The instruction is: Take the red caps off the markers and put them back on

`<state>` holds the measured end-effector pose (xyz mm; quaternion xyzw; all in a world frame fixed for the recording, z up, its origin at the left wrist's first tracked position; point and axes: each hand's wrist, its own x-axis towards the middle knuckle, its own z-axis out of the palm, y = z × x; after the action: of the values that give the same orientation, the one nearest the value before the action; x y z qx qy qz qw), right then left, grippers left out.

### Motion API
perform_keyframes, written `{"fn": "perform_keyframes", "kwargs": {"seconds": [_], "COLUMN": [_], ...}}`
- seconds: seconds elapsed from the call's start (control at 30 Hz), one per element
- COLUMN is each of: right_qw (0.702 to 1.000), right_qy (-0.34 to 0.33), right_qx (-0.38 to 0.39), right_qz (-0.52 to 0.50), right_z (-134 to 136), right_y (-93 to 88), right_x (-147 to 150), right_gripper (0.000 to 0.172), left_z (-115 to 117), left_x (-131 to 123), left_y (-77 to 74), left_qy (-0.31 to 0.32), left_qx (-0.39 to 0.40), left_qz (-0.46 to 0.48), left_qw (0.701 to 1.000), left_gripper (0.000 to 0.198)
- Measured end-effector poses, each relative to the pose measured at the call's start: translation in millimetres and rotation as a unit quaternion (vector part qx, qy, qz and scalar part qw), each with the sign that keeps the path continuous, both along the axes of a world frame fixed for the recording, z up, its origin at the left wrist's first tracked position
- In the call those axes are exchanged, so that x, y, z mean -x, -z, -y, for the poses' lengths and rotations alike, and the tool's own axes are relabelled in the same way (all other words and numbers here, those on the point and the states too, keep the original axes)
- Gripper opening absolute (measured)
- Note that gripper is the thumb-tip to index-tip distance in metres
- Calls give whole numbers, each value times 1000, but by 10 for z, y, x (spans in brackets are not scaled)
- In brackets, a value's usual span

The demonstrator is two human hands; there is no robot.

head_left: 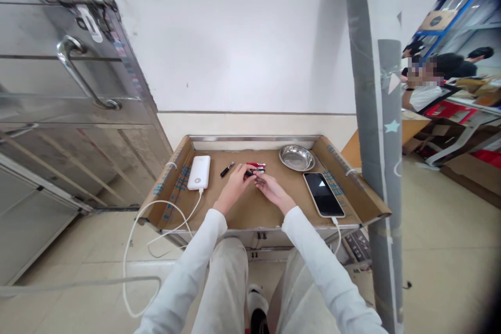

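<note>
Left hand (237,183) pinched a small dark item (250,173) just below frame centre, while right-hand fingers (261,179) met its right end, grip there too hidden to tell. Black pen-like piece (227,169) lay left of it, metal bowl (296,158) and phone (324,194) lower right of centre, power bank (199,173) lower left of centre

I see the left arm (183,274) and right arm (323,258) slant forward and inward to where the left hand (236,182) and right hand (273,188) sit close together, backs turned upward, fingers (262,178) curled and pinched in
</note>
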<state>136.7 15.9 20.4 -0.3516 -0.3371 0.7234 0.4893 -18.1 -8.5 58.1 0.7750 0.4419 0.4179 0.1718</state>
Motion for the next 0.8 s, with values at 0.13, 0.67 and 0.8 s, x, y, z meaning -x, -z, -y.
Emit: {"fn": "perform_keyframes", "kwargs": {"seconds": [0.13, 0.67, 0.8], "right_qw": [998, 984, 960], "right_qy": [-25, 67, 124], "right_qx": [43, -112, -171], "right_qz": [-31, 122, 186], "right_z": [-1, 35, 5], "right_y": [25, 106, 128], "right_x": [-85, -338, -378], "right_gripper": [14, 37, 35], "left_z": [-71, 178, 25], "left_x": [30, 530, 425], "left_y": [-47, 461, 470], "left_qy": [-42, -11, -11], "left_qx": [48, 132, 71], "left_qz": [138, 16, -32], "left_qw": [988, 991, 997], "left_gripper": [22, 20, 15]}}
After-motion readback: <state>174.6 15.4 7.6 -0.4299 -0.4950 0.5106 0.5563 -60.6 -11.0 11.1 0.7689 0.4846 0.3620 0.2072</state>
